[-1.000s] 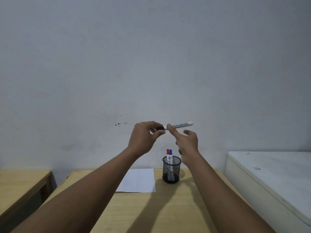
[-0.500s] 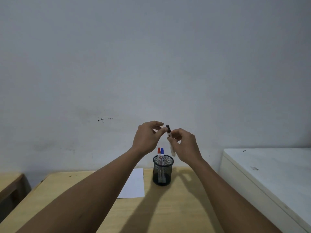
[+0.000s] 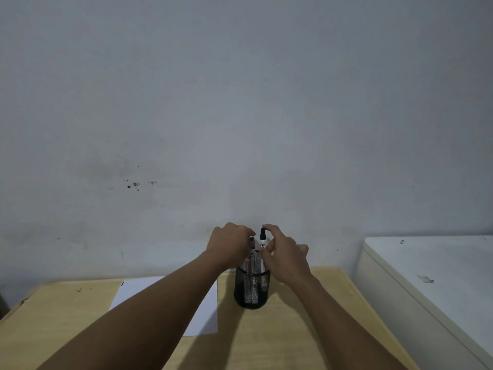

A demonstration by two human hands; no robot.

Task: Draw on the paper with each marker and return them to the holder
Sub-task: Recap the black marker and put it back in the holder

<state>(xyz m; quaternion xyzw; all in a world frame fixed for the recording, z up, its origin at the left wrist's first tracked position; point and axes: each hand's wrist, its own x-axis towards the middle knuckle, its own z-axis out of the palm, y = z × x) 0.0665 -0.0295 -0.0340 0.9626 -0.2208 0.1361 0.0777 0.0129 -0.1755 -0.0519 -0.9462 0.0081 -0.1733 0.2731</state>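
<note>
Above the mesh holder [image 3: 252, 291], near the table's [image 3: 306, 343] far edge, right hand [image 3: 285, 252] pinches an upright black-capped marker [image 3: 263, 240]; left hand [image 3: 230, 247] curls over another marker [image 3: 251, 252], grip unclear.

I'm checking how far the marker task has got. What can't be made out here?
Head view only:
- Marks on the paper: the left forearm covers most of it.
- What the left hand grips: its fingers hide the marker tops.
- Marker colours inside the mesh holder: too dim.
- Label on the black-capped marker: too small.
</note>
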